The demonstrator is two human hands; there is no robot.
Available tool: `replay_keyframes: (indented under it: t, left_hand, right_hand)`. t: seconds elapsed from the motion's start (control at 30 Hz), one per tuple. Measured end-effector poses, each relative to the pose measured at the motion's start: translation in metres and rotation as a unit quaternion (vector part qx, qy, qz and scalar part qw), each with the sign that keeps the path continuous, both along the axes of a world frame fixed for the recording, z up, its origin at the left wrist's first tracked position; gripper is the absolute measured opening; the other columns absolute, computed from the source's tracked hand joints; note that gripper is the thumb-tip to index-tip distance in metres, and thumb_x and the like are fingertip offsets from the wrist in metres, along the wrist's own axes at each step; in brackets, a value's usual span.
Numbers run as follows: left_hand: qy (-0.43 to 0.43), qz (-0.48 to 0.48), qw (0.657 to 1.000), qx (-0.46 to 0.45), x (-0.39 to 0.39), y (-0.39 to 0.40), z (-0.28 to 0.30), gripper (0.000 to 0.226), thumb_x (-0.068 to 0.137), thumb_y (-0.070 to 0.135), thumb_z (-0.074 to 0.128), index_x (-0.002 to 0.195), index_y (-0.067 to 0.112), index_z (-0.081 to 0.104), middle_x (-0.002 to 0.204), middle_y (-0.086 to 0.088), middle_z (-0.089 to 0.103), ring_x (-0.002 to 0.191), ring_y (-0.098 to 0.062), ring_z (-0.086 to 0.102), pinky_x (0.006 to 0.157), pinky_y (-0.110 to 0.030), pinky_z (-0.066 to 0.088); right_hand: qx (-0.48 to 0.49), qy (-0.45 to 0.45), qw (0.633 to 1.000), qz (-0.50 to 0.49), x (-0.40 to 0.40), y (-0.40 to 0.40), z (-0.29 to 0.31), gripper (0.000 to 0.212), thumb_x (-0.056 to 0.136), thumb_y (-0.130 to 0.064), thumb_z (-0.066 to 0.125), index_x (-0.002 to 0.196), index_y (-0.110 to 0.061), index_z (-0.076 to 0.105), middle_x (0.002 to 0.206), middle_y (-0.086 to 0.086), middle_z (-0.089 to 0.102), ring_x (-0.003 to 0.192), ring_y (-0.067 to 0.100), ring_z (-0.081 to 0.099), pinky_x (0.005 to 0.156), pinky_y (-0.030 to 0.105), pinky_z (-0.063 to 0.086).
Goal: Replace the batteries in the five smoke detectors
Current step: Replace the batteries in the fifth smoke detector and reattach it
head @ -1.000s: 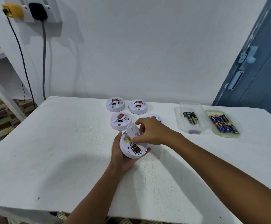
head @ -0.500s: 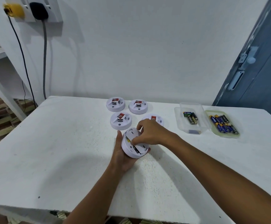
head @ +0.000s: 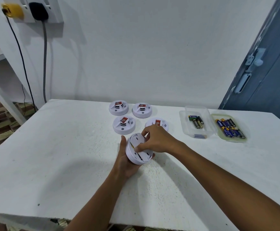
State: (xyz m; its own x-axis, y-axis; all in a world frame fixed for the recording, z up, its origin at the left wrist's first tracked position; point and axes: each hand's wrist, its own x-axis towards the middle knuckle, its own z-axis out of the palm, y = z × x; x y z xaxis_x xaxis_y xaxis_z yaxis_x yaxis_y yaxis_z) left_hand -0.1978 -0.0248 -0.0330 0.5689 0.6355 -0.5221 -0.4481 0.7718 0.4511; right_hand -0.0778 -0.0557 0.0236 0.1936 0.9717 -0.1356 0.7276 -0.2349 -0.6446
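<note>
A person's left hand (head: 127, 161) cups a round white smoke detector (head: 138, 151) from below, tilted w/ its back facing up, just above a white table (head: 69, 147). The right hand (head: 156, 140) sits on top, fingertips (head: 136, 149) pinching a thin white back cover (head: 139, 142) that lies nearly flush on the detector but w/ a gap on the left, where a bit of yellow shows inside. Both hands are closed on their parts: left around the body, right on the cover. Risks, as a guess: the cover may not be lined up w/ its tabs, so pressing or twisting could jam it or snap a thin plastic tab; the smooth plastic body could slip from the cupped palm; whether the cells inside sit right can't be seen. Four more detectors (head: 123, 125) rest face up just behind, in two rows, each a smooth domed disc w/ a red sticker. To the right, well apart, a clear plastic box (head: 196, 123) holds a few dark and green batteries; touching it, a clear lid (head: 228, 126) holds blue and dark batteries (head: 227, 125). The table top looks rough and speckled.
</note>
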Motion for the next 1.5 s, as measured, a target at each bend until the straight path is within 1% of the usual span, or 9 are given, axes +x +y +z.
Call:
replay_keyframes:
  t: [0.23, 0.33, 0.53, 0.67, 0.83, 1.0, 1.13, 1.3, 1.5]
  left_hand:
    - [0.091, -0.016, 0.994, 0.05, 0.005, 0.0, 0.016, 0.054, 0.102, 0.042, 0.022, 0.132, 0.001, 0.039, 0.115, -0.015, 0.045, 0.112, -0.027, 0.048, 0.111, -0.027, 0.033]
    - [0.061, -0.004, 0.994, 0.092, 0.005, -0.006, 0.017, 0.072, 0.08, 0.069, 0.053, 0.114, 0.005, 0.047, 0.095, -0.012, 0.052, 0.079, -0.018, 0.048, 0.064, -0.026, 0.054]
    - [0.023, -0.001, 0.996, 0.085, 0.007, 0.005, -0.006, 0.04, 0.104, 0.035, 0.022, 0.113, 0.013, 0.054, 0.077, -0.009, 0.062, 0.065, -0.023, 0.064, 0.042, -0.023, 0.052]
    - [-0.011, -0.039, 0.994, 0.099, 0.001, 0.004, -0.009, 0.072, 0.063, 0.066, 0.066, 0.107, 0.01, 0.054, 0.085, -0.015, 0.067, 0.082, -0.027, 0.064, 0.064, -0.034, 0.059]
    - [-0.041, -0.052, 0.994, 0.085, -0.003, 0.009, -0.019, 0.049, 0.099, 0.051, 0.024, 0.105, 0.013, 0.054, 0.083, -0.015, 0.071, 0.074, -0.027, 0.071, 0.062, -0.038, 0.059]
    - [-0.018, -0.028, 0.996, 0.087, -0.001, 0.012, -0.022, 0.053, 0.097, 0.054, 0.027, 0.122, 0.015, 0.053, 0.11, -0.015, 0.063, 0.1, -0.027, 0.061, 0.089, -0.046, 0.051]
    - [-0.044, -0.028, 0.994, 0.098, -0.005, 0.013, -0.028, 0.051, 0.096, 0.055, 0.03, 0.107, 0.014, 0.058, 0.084, -0.011, 0.074, 0.077, -0.024, 0.073, 0.062, -0.033, 0.06]
    - [-0.078, -0.022, 0.993, 0.084, -0.005, 0.01, -0.035, 0.069, 0.082, 0.066, 0.048, 0.131, 0.018, 0.055, 0.121, -0.008, 0.064, 0.119, -0.028, 0.057, 0.103, -0.042, 0.044]
    - [-0.072, -0.024, 0.993, 0.09, -0.007, 0.011, -0.041, 0.065, 0.078, 0.063, 0.051, 0.123, 0.017, 0.062, 0.129, -0.012, 0.062, 0.125, -0.031, 0.053, 0.108, -0.044, 0.038]
  right_hand:
    - [0.009, 0.006, 1.0, 0.003, -0.003, -0.005, -0.003, 0.058, 0.064, -0.041, 0.085, 0.109, -0.014, 0.061, 0.094, -0.001, 0.06, 0.083, 0.015, 0.059, 0.061, 0.024, 0.049]
    - [0.008, 0.004, 1.0, 0.008, -0.004, -0.005, -0.001, 0.058, 0.066, -0.039, 0.084, 0.113, -0.014, 0.06, 0.097, -0.001, 0.06, 0.087, 0.016, 0.059, 0.062, 0.022, 0.047]
    - [0.017, 0.001, 1.0, 0.013, -0.006, -0.006, -0.002, 0.057, 0.067, -0.036, 0.084, 0.112, -0.008, 0.062, 0.085, -0.003, 0.056, 0.077, 0.014, 0.054, 0.062, 0.023, 0.043]
    - [0.012, -0.007, 1.0, 0.017, -0.008, -0.004, -0.001, 0.053, 0.066, -0.034, 0.085, 0.101, 0.001, 0.066, 0.093, 0.014, 0.065, 0.085, 0.026, 0.062, 0.076, 0.04, 0.051]
    - [0.005, -0.024, 0.999, 0.035, -0.01, -0.003, -0.004, 0.042, 0.07, -0.031, 0.082, 0.058, -0.014, 0.045, 0.058, -0.001, 0.039, 0.052, 0.01, 0.038, 0.052, 0.022, 0.028]
    - [0.046, 0.039, 0.998, -0.009, -0.012, -0.008, -0.011, 0.062, 0.07, -0.025, 0.083, 0.126, -0.014, 0.059, 0.115, 0.003, 0.062, 0.093, 0.012, 0.055, 0.077, 0.022, 0.045]
    - [0.111, 0.038, 0.993, -0.012, -0.026, -0.019, -0.025, 0.041, 0.085, -0.018, 0.068, 0.125, -0.012, 0.063, 0.124, 0.005, 0.063, 0.106, 0.014, 0.058, 0.083, 0.01, 0.037]
    - [0.089, 0.044, 0.995, 0.027, -0.042, -0.033, -0.051, 0.052, 0.099, -0.035, 0.044, 0.149, -0.023, 0.031, 0.158, 0.0, 0.022, 0.147, 0.014, 0.014, 0.118, 0.028, 0.013]
    - [0.125, -0.074, 0.985, 0.098, -0.036, -0.038, -0.064, 0.068, 0.097, -0.023, 0.047, 0.153, -0.02, 0.01, 0.161, 0.0, 0.004, 0.149, 0.015, -0.001, 0.118, 0.024, 0.001]
